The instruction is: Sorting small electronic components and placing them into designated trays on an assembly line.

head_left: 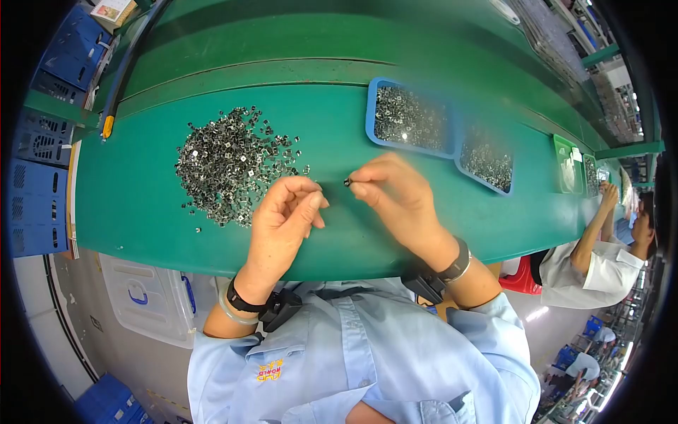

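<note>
Between thumb and index finger, my right hand [402, 198] pinches a small dark metal part [347, 182]. My left hand [284, 219] is just left of it, fingers curled in and thumb against them; whatever it may hold is hidden. Beside that hand spreads a heap of small shiny metal parts [226, 162] on the green table [332, 247]. Beyond my right hand stand two blue trays, the left one [371, 116] and the right one [487, 187], both filled with similar small parts.
Farther right, a green tray [567, 166] lies near a co-worker [597, 265] seated at the same table. Blue crates [41, 205] are stacked at the left. A clear lidded box [145, 293] sits on the floor below the table's front edge.
</note>
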### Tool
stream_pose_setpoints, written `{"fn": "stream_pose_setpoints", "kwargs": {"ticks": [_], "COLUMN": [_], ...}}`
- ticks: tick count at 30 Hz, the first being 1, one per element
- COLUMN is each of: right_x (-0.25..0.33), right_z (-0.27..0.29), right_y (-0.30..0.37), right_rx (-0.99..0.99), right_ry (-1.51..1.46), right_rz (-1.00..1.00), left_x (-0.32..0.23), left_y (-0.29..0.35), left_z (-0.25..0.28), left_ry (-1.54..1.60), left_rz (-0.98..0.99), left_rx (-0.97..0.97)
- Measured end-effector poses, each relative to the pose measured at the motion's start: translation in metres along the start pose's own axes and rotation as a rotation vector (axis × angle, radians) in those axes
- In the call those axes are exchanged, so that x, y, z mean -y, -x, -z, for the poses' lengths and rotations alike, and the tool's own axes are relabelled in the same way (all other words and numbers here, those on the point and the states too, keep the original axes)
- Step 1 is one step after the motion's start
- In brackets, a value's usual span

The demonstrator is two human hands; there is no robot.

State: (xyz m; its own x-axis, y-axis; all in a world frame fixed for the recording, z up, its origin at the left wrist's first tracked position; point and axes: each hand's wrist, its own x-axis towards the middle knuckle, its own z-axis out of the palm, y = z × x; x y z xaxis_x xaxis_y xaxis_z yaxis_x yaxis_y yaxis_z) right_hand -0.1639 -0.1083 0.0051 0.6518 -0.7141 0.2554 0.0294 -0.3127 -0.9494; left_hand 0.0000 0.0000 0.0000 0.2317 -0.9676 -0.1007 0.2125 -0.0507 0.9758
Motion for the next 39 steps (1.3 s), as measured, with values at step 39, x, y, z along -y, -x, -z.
{"fn": "stream_pose_setpoints", "kwargs": {"ticks": [39], "right_x": [-0.03], "right_z": [0.016], "right_y": [-0.009], "right_rx": [0.007], "right_ry": [0.621], "right_rz": [0.07], "left_x": [0.001], "left_y": [-0.002], "left_z": [0.016], "left_ry": [0.002], "left_rz": [-0.015], "left_rx": [-0.135]}}
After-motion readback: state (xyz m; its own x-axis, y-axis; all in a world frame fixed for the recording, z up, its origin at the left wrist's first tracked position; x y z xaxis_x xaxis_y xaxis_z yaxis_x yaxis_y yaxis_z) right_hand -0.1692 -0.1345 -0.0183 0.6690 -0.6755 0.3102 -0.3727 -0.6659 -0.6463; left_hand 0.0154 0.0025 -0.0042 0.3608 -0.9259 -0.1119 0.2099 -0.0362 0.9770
